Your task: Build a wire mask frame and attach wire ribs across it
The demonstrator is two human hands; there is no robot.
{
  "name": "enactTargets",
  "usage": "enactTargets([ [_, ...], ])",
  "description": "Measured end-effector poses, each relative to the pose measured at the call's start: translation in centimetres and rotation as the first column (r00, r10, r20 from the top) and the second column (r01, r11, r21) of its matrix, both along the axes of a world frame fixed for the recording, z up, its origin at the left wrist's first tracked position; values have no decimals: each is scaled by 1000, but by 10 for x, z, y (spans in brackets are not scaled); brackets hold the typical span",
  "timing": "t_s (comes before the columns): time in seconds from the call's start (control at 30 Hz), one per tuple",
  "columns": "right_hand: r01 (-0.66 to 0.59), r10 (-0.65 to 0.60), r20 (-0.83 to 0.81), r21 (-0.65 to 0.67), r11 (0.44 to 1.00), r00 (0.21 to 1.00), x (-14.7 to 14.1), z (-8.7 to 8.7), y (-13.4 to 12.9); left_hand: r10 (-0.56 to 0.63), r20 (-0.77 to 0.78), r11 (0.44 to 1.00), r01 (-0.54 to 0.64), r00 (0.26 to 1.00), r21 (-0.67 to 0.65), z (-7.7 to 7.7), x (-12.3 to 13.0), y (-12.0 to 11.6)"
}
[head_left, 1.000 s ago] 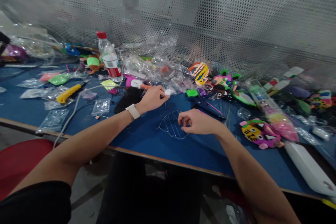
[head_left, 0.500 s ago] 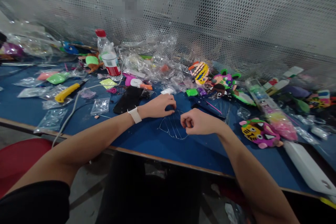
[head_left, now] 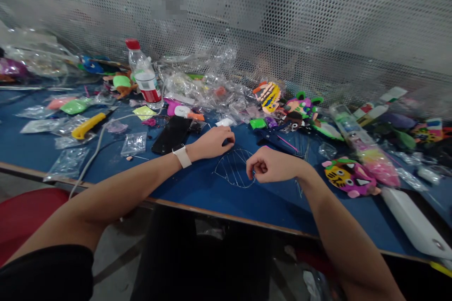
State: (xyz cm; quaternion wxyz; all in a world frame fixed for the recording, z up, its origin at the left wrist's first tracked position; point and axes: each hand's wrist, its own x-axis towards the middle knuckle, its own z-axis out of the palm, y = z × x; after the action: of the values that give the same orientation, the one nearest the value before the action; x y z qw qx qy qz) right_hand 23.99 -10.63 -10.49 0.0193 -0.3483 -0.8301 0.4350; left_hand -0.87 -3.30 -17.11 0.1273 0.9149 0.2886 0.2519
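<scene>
A leaf-shaped wire frame with thin wires across it lies on the blue table, between my hands. My left hand, with a white band at the wrist, rests at its upper left edge, fingers curled down; whatever its fingertips hold is too small to make out. At the frame's right edge is my right hand, its fingers curled in; anything pinched there is hidden. Dark-handled pliers lie just beyond my right hand. A black phone is behind my left wrist.
A red-capped bottle, plastic bags and clay figures line the back by the perforated metal wall. A yellow cutter and a white cable are at left. A clay mask and a long white object stand at right.
My right hand has moved slightly right, baring more of the wire frame's right side. My left hand has shifted only a little, and the view has turned slightly.
</scene>
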Motion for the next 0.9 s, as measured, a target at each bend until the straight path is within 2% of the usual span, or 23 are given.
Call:
enactTargets([
  [0.13, 47, -46, 24, -39, 998, 999, 1, -2, 3, 21, 28, 1000, -21, 999, 0, 2, 1, -1],
  [0.3, 71, -68, 82, -42, 997, 994, -6, -14, 5, -78, 18, 997, 78, 997, 11, 2, 1, -2],
  [0.43, 58, -54, 78, -48, 997, 996, -9, -17, 3, -127, -21, 992, 127, 992, 8, 1, 5, -4],
  [0.67, 8, -6, 88, -18, 1000, 996, -11, -14, 1, -61, -111, 998, 58, 992, -35, 2, 12, -8],
  [0.9, 17, -19, 67, 24, 1000, 998, -11, -11, 2, -71, -110, 997, 67, 991, -39, 2, 12, -7],
])
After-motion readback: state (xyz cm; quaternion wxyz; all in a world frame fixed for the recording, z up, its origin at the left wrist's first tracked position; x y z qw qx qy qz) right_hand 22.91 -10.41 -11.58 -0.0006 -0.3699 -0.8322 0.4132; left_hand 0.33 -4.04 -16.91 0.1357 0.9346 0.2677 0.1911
